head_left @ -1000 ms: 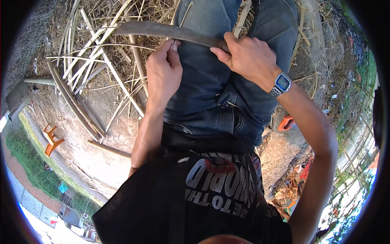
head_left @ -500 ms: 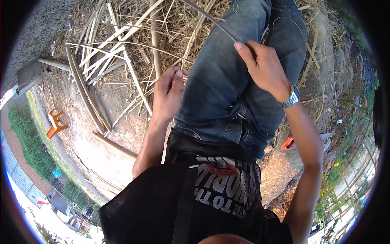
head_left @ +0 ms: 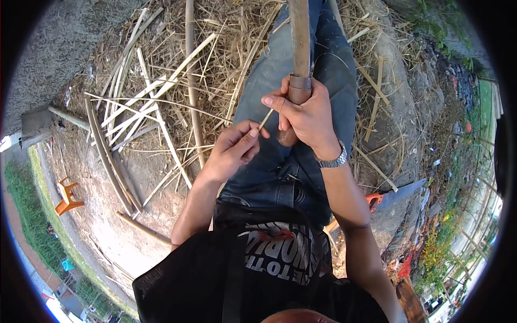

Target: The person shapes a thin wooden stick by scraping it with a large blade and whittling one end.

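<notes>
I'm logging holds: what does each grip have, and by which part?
Right grip: a long-bladed tool, by its handle. Left grip: a thin pale strip, pinched by its lower visible part.

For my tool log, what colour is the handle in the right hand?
Brown; the handle shows best in the head view.

Outdoors here, an open-air work spot on bare, sunlit earth [head_left: 105, 185]! Straw-like shavings [head_left: 237, 51] litter it, pale split strips [head_left: 184, 64] lie crisscrossed on top, a long-bladed knife [head_left: 301, 40] is out, a handsaw [head_left: 401, 194] rests off to the right, and away left an orange chair [head_left: 69, 204] sits near a band of green grass [head_left: 24, 196].
</notes>
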`<state>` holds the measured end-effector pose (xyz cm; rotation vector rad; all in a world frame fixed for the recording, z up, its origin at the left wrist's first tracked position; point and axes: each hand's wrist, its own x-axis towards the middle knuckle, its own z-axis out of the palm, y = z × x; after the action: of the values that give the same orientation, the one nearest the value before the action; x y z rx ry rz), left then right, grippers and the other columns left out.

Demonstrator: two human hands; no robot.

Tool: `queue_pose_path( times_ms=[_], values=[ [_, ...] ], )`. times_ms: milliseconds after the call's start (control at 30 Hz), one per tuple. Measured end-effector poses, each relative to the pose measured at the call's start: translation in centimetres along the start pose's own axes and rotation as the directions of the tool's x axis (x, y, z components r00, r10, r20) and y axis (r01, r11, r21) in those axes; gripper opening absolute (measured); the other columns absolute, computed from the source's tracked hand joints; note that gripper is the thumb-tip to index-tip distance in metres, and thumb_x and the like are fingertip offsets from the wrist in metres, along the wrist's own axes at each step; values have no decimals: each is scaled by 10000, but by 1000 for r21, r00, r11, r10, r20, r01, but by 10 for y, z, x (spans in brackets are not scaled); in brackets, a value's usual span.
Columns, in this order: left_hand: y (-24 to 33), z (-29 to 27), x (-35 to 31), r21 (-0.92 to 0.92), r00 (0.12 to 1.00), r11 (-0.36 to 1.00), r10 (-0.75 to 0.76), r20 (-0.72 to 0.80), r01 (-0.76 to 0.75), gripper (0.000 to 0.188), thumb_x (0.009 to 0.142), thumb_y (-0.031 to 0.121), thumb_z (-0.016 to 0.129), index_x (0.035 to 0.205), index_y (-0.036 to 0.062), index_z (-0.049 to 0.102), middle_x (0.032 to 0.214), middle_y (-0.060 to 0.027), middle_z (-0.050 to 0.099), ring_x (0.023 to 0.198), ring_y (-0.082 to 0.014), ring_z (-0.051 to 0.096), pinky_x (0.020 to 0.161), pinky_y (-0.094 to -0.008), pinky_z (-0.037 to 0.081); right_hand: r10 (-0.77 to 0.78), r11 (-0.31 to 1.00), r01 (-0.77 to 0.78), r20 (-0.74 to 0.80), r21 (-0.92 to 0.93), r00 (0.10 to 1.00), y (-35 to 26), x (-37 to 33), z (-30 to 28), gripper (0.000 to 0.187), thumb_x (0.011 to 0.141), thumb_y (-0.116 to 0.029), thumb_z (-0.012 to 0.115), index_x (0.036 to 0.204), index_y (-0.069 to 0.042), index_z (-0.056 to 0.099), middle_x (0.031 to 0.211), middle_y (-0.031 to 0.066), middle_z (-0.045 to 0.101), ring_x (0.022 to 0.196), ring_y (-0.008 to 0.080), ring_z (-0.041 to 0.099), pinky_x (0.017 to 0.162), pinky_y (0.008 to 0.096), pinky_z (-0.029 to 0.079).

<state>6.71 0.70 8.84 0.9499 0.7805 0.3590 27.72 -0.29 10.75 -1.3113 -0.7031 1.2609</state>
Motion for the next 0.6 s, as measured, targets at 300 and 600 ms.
queue_pose_path(
  times_ms=[300,600],
  values=[
    [-25,-28,-5,238,973,969,121,-197,-72,331,1126,192,542,1349,-34,636,869,-54,693,613,-53,564,548,-198,449,-197,879,129,-103,-459,975,-16,9,-52,273,933,-161,817,857,-15,599,652,53,659,468,92,570,445,278,433],
    [-9,-31,71,-192,984,975,78,-163,-110,264,1110,145,538,1264,-25,668,996,-55,716,650,-58,505,564,-205,382,-131,581,219,175,-784,976,20,-20,-38,499,1020,-427,703,787,0,591,598,140,638,569,333,682,538,420,489]
  ],
)
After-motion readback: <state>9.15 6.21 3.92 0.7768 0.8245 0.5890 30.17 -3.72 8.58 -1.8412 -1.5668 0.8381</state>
